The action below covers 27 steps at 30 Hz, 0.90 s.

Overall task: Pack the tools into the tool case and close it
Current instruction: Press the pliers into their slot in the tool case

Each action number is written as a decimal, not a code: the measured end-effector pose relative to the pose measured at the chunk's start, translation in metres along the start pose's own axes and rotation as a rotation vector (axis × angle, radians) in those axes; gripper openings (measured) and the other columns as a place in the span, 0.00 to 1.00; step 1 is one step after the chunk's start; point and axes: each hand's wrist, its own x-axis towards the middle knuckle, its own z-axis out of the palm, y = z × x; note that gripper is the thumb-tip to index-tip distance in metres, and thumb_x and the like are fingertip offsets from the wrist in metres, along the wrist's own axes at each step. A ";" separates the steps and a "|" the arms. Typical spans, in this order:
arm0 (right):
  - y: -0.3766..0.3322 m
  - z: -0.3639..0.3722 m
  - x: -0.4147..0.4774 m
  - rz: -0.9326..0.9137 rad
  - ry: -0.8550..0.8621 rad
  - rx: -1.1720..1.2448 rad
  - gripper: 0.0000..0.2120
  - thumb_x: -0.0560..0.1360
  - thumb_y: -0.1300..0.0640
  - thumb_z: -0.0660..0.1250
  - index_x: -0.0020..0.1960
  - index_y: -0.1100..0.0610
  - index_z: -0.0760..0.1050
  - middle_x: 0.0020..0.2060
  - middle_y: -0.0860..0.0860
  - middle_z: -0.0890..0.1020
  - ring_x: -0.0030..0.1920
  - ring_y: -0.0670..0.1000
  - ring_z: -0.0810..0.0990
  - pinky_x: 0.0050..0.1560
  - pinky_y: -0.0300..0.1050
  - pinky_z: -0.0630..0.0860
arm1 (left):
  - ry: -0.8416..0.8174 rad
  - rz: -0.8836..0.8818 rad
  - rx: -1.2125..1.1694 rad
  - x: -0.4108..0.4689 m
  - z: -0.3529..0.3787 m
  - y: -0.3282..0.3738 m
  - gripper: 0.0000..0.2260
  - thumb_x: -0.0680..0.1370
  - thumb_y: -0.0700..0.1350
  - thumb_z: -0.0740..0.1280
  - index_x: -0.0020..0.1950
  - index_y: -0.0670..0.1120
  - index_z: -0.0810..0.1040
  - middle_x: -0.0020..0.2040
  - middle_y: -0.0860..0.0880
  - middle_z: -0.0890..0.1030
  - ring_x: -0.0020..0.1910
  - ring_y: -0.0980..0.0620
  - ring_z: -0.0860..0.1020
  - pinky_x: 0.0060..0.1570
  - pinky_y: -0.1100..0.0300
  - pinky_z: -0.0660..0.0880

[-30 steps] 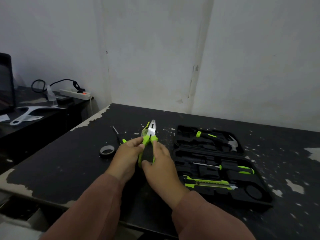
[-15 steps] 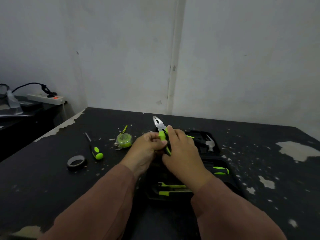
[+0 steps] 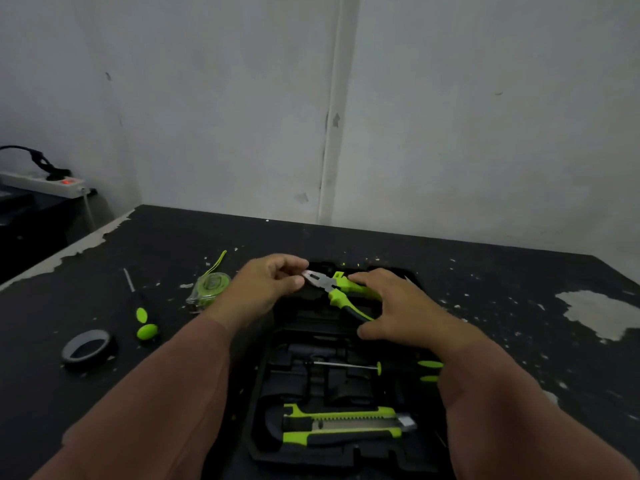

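The pliers [image 3: 337, 292] lie between the two hands, over the far half of the open black tool case [image 3: 264, 393]. Their metal nose points left and their green-and-black handles run to the right. Whether they touch the case's tray or are held just above it cannot be told.

The left hand [image 3: 266, 289] is closed narrowly, thumb and fingertips pinching the tip of the pliers' nose. The right hand [image 3: 398, 310] is more loosely spread over the handles. Its index finger lies along the upper green handle and its thumb sits just below the lower one, so the handles are held between them. Both forearms are in reddish-brown sleeves and reach in over the near half of the case.

In the near half of the case a green-and-black utility knife [image 3: 343, 424] sits in its slot. Beyond it a screwdriver in the case [image 3: 379, 368] lies crosswise, its handle partly hidden by the right forearm.

On the chipped black table [image 3: 519, 306], left of the case, lie a second screwdriver [image 3: 142, 315] with a green-spotted handle, a green tape measure [image 3: 207, 289] just beside the left hand, and a roll of dark tape [image 3: 86, 346] nearest the camera.

Counted: one pair of pliers, one utility knife, two screwdrivers, one tape measure, one roll of tape and one case. A white power strip [image 3: 45, 183] with a red light rests on a separate surface at far left.
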 end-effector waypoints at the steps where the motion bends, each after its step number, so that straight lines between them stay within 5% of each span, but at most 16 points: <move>1: 0.003 -0.002 0.003 -0.012 -0.016 -0.005 0.39 0.63 0.53 0.74 0.70 0.46 0.63 0.62 0.47 0.70 0.62 0.48 0.71 0.58 0.39 0.68 | -0.020 0.019 0.066 0.002 -0.002 -0.005 0.13 0.73 0.37 0.70 0.49 0.56 0.79 0.47 0.49 0.81 0.43 0.55 0.78 0.51 0.63 0.75; 4: 0.006 -0.006 0.012 -0.051 -0.060 -0.028 0.38 0.63 0.56 0.74 0.70 0.47 0.64 0.64 0.46 0.71 0.63 0.47 0.70 0.57 0.35 0.65 | -0.064 0.099 0.328 0.005 -0.003 -0.012 0.13 0.72 0.41 0.71 0.55 0.53 0.80 0.45 0.56 0.78 0.46 0.57 0.76 0.53 0.64 0.72; 7: 0.010 -0.005 0.021 -0.046 -0.088 -0.002 0.37 0.62 0.59 0.74 0.68 0.45 0.66 0.64 0.46 0.72 0.63 0.48 0.71 0.60 0.39 0.68 | -0.066 0.154 0.599 0.007 -0.003 -0.014 0.12 0.72 0.48 0.71 0.55 0.57 0.81 0.43 0.58 0.76 0.49 0.57 0.72 0.57 0.54 0.69; 12: 0.014 -0.001 0.029 -0.007 -0.090 0.097 0.36 0.61 0.62 0.74 0.65 0.42 0.70 0.65 0.46 0.73 0.64 0.49 0.70 0.62 0.45 0.70 | -0.059 0.164 0.839 0.006 0.005 -0.010 0.10 0.75 0.52 0.66 0.54 0.60 0.79 0.50 0.56 0.79 0.58 0.52 0.70 0.60 0.52 0.62; 22: 0.029 0.009 0.031 0.036 -0.127 0.252 0.30 0.64 0.60 0.75 0.63 0.45 0.73 0.63 0.46 0.71 0.65 0.47 0.69 0.66 0.42 0.64 | -0.047 0.142 1.023 0.011 0.009 -0.016 0.09 0.76 0.52 0.63 0.55 0.58 0.78 0.52 0.57 0.77 0.60 0.51 0.67 0.60 0.51 0.56; 27: 0.036 0.008 0.026 0.027 -0.106 0.208 0.26 0.69 0.56 0.72 0.64 0.44 0.71 0.68 0.47 0.69 0.66 0.48 0.68 0.67 0.42 0.65 | -0.030 0.135 1.070 0.012 0.010 -0.016 0.08 0.76 0.53 0.63 0.53 0.58 0.78 0.44 0.58 0.71 0.57 0.52 0.68 0.57 0.51 0.57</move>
